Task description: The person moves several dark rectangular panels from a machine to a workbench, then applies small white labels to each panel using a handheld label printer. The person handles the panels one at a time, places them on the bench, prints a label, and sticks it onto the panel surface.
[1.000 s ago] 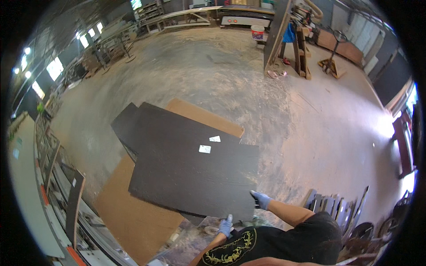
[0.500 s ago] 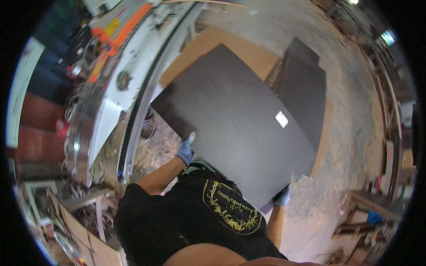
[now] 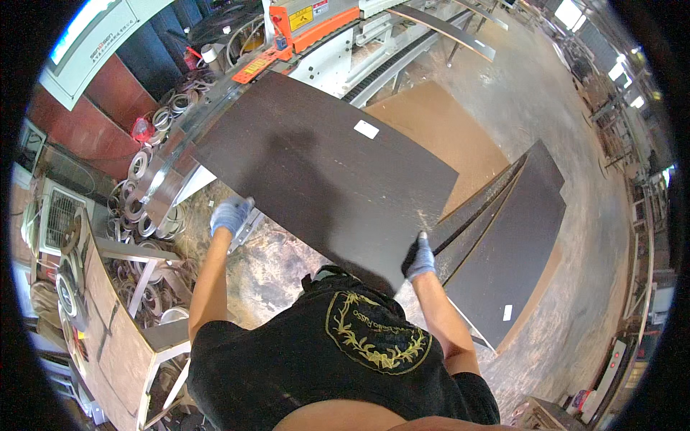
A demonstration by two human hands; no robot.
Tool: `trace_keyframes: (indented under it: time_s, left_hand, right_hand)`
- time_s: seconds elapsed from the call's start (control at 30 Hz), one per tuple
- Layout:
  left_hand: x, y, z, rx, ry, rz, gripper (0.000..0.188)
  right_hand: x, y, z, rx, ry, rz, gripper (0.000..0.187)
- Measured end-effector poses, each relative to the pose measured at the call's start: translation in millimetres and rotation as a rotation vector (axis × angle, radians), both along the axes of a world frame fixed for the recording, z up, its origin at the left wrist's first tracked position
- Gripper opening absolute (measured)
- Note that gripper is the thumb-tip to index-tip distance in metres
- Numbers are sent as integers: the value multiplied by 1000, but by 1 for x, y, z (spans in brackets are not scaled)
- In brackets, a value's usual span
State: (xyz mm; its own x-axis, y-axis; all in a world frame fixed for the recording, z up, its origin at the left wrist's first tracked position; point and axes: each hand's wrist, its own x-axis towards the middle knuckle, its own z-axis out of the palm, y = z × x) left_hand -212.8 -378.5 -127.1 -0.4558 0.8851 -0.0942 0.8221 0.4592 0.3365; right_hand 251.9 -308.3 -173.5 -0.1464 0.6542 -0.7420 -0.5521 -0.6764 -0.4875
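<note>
A large dark brown board with a white label lies in front of me, its far left part over the metal end of an orange and white machine. My left hand, in a blue-grey glove, holds the board's near edge; its fingers are partly hidden at the edge. My right hand, gloved too, grips the right near corner, thumb on top and the other fingers mostly out of sight underneath. Just right of that hand, several similar dark boards lie in an uneven stack.
The machine runs along the far left, with a black track beside it. A tan sheet lies beyond the board. Rolls of edging strip and a wooden bench stand at left. Another narrow board rests on the machine's far side.
The board has swung left, away from the stack, and onto the machine's end. My view has turned, and both arms now reach farther forward, still at the board's edges.
</note>
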Motion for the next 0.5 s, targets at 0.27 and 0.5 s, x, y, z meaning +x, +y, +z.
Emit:
trace_keyframes:
  time_s: [0.27, 0.5]
  left_hand:
    - [-48, 92, -20, 717, -324, 818, 69]
    - [-54, 126, -20, 781, -1363, 977, 44]
  right_hand:
    - [-79, 38, 1, -156, -64, -207, 14]
    - [-80, 60, 0, -181, -75, -306, 16]
